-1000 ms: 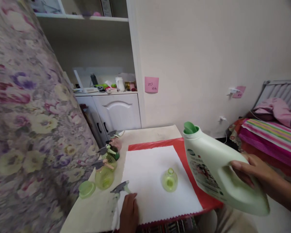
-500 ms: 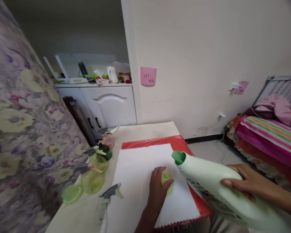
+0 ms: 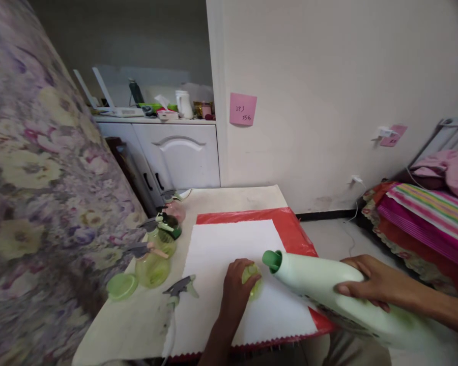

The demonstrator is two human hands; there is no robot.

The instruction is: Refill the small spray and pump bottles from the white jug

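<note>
My right hand (image 3: 370, 282) grips a large pale green detergent jug (image 3: 328, 290), tipped almost flat with its green spout (image 3: 272, 260) pointing left. The spout sits just right of a small yellow-green bottle (image 3: 252, 279) standing on a white cloth (image 3: 229, 274). My left hand (image 3: 234, 290) is wrapped round that small bottle, hiding most of it. A loose grey spray trigger head (image 3: 179, 290) lies on the cloth's left edge.
The cloth lies on a red sheet (image 3: 293, 229) on a cream table (image 3: 236, 198). Several spray bottles (image 3: 152, 262) and a green cap (image 3: 122, 286) stand at the table's left edge beside a floral fabric (image 3: 30, 178). A bed (image 3: 427, 213) is on the right.
My left hand moved from the cloth's front edge to the small bottle and closed round it. The jug tipped from upright to nearly flat, its spout lowering toward the bottle.
</note>
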